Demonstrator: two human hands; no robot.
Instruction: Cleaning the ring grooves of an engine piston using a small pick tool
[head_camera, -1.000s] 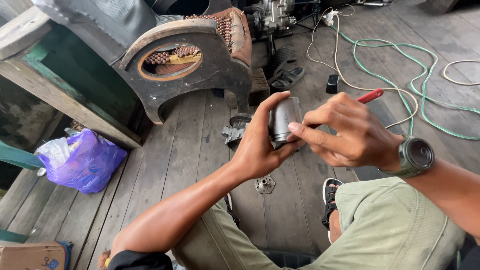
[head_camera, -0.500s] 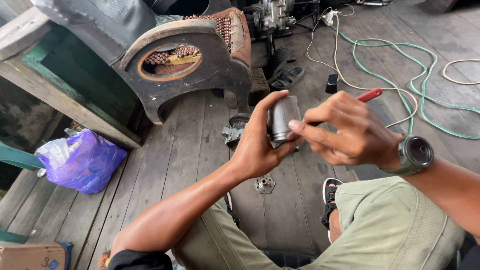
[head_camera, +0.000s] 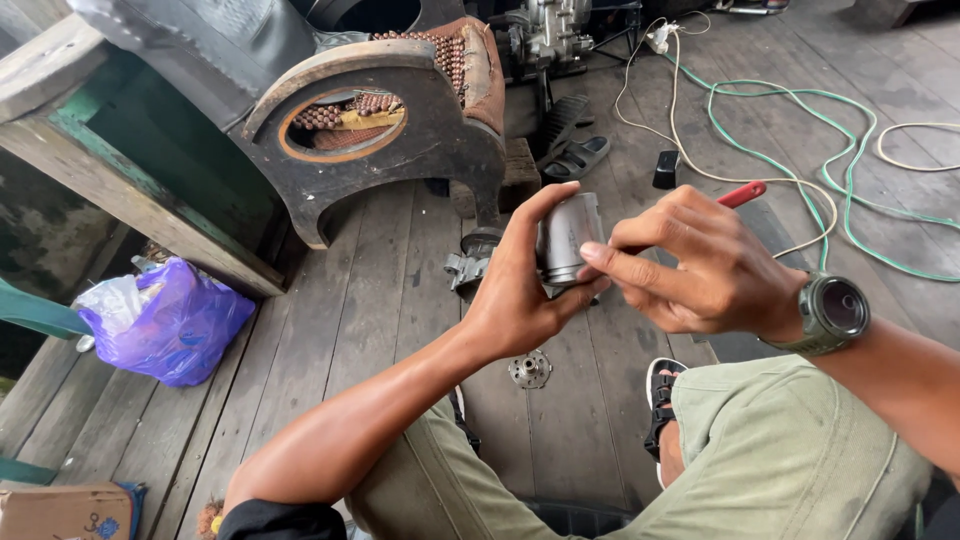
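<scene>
Left hand: is holding a grey metal cylinder upright, thumb up one side and fingers curling under and behind it; the grip is clenched around that part.
Right hand: is resting its fingertips against the cylinder's side, index finger stretched across it; a red-handled tool is sticking out behind the knuckles, and whether this grip is closing on it I cannot tell.
Cylinder: is being held in the air between both hands, above the plank floor and in front of the person's knees.
Wrist: a grey watch is sitting on the right wrist.
Floor below: a small round flanged metal part is lying on the planks just under the hands.
Left side: a purple plastic bag is lying beside a green wooden frame.
Ahead: a dark curved wooden housing with a round hole is standing upright.
Right: a green hose is looping across the boards.
</scene>
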